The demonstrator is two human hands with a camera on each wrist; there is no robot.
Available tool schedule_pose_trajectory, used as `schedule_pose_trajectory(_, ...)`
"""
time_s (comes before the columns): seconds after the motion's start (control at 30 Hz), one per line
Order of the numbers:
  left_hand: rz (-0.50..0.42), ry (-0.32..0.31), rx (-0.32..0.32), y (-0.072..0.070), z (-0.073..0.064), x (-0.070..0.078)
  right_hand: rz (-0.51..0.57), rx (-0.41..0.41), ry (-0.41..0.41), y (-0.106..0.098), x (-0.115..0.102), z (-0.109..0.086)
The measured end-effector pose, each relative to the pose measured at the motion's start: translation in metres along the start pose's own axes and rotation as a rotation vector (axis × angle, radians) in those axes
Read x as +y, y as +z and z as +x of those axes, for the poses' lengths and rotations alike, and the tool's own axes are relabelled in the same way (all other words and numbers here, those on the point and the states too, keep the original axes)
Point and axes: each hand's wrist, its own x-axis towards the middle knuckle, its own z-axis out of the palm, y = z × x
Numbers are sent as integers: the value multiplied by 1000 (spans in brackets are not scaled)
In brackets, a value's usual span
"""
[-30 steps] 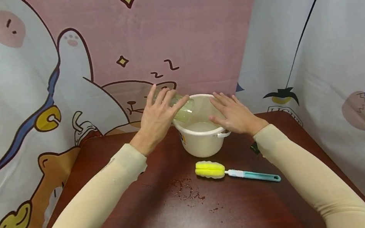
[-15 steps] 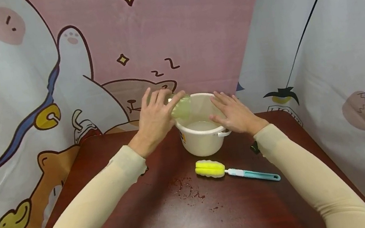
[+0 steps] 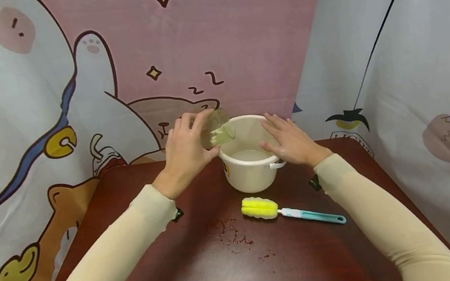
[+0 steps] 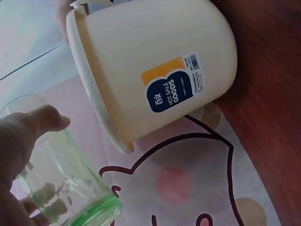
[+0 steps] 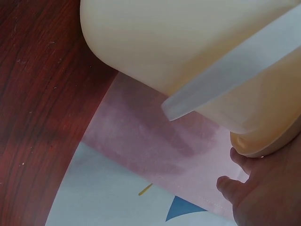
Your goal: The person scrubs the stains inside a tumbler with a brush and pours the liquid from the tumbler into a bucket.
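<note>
One label on the bucket (image 4: pixel 155 61) reads "HOT SALE GOODS"; left hand (image 3: pixel 185 151) fingers grip a glass (image 4: pixel 61 183), right hand (image 3: pixel 290 143) fingers lie flat

Bucket (image 4: pixel 155 56) label (image 4: pixel 173 84) reads "HOT SALE GOODS".

Staged recording booth, cartoon backdrop cloths (image 3: pixel 52 112), table (image 3: pixel 209 277)

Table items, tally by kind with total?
Bucket: 1
Glass: 1, held by the left hand
Bottle brush: 1
Total: 3
</note>
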Motion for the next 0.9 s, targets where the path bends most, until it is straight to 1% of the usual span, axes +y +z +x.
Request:
schedule_pose_trajectory(0.1,-61,-37,2,-1,-4,-1,4,11,-8,1,2,1)
schedule_pose_trajectory(0.27,-150,-107,-24,-2,-12,-3,5,9,-4,1,2,1)
schedule_pose_trajectory(0.4,-211,-168,-32,-2,-20,-5,8,13,-4,1,1,0)
schedule_pose_trajectory(0.57,-346,-242,-41,1,-31,-7,15,15,-1,1,0,-1)
schedule_pose_trajectory(0.63,-401,-263,-53,2,-36,-7,19,11,2,2,0,-1)
schedule_pose_trajectory(0.7,-436,-279,-70,5,-42,-8,16,8,4,1,1,-1)
schedule_pose_trajectory(0.83,-466,-298,-87,9,-54,-9,15,7,5,1,0,0)
schedule_pose_trajectory(0.9,-482,-306,-86,11,-60,-10,17,8,3,1,1,0)
